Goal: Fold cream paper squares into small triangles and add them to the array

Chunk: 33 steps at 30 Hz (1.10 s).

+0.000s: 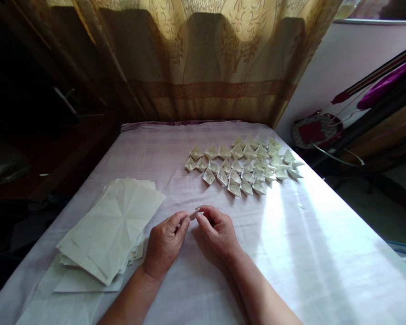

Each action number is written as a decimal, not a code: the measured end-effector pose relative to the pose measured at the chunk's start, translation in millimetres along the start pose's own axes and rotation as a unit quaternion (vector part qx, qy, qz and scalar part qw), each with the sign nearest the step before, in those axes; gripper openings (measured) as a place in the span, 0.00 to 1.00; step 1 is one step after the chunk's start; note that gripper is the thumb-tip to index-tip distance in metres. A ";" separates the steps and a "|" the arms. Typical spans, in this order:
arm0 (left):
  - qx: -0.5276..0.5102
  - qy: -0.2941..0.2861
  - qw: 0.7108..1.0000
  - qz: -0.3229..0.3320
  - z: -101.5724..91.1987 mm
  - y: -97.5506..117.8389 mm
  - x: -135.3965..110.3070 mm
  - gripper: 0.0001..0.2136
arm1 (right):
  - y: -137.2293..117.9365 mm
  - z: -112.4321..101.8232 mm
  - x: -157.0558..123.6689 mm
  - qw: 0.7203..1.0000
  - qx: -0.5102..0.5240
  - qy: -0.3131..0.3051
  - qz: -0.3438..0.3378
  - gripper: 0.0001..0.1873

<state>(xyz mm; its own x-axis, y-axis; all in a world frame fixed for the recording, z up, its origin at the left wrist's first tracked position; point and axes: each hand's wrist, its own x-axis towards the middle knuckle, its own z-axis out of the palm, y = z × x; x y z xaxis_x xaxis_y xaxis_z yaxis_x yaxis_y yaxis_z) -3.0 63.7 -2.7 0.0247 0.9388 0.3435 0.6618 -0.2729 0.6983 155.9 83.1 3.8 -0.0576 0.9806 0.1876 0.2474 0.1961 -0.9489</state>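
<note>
Between my two hands is a small folded piece of paper [194, 214], mostly hidden by the fingers. My left hand [165, 241] pinches its left end between thumb and forefinger. At the other end, the thumb and fingertips of my right hand [219, 232] close on it. To the left lies a stack of creased paper sheets [118, 221], its edges uneven. Beyond my right hand stand several folded paper boats [235, 176] in rough rows, pale and pointed.
A pale checked cloth [149, 153] covers the table. Behind it hangs a gold patterned curtain [203, 58]. Sunlight falls across the right side. Past the right edge are a round bag [316, 131] and a purple item [389, 83]; dark furniture [54, 153] stands at left.
</note>
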 end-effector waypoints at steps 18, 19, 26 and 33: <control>0.028 0.027 0.998 0.051 0.5 -3.3 0.8 0.12 | 3.0 3.5 -1.4 1.000 0.016 0.017 0.002 0.09; 0.031 0.027 0.998 0.052 0.7 -3.2 0.8 0.12 | 3.4 3.7 -1.7 1.000 0.008 0.018 -0.003 0.09; 0.047 0.024 0.996 0.065 1.1 -2.9 -0.3 0.13 | 4.4 5.7 -4.2 0.998 -0.046 0.023 -0.024 0.10; 0.066 0.024 0.995 0.074 1.1 -2.6 -0.8 0.14 | 0.3 7.7 -5.4 0.997 -0.067 0.024 -0.018 0.12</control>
<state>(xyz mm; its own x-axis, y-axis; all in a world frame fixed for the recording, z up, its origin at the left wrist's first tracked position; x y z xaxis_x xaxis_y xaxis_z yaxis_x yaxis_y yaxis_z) -3.9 63.9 -5.5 0.0954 0.8782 0.4687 0.7464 -0.3746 0.5500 148.8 77.8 0.6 -0.0235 0.9714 0.2363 0.3724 0.2279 -0.8997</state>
